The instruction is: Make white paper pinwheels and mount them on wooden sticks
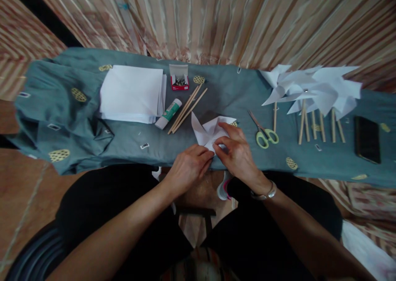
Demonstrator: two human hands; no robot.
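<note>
My left hand [189,166] and my right hand [236,151] meet at the near edge of a cloth-covered table [229,93]. Both pinch a folded white paper piece [210,130], its pointed flaps sticking up and away from me. The fingers of both hands are curled onto the paper's near corner. A bracelet sits on my right wrist. Green-handled scissors [264,133] lie just right of my right hand. A few wooden sticks [187,109] and a glue stick [168,113] lie just beyond my left hand.
A stack of white paper sheets [132,92] lies at the back left, with a small red box of pins [180,81] beside it. Several finished white paper pinwheels on sticks [315,95] lie at the right. A black phone [367,139] rests at the far right.
</note>
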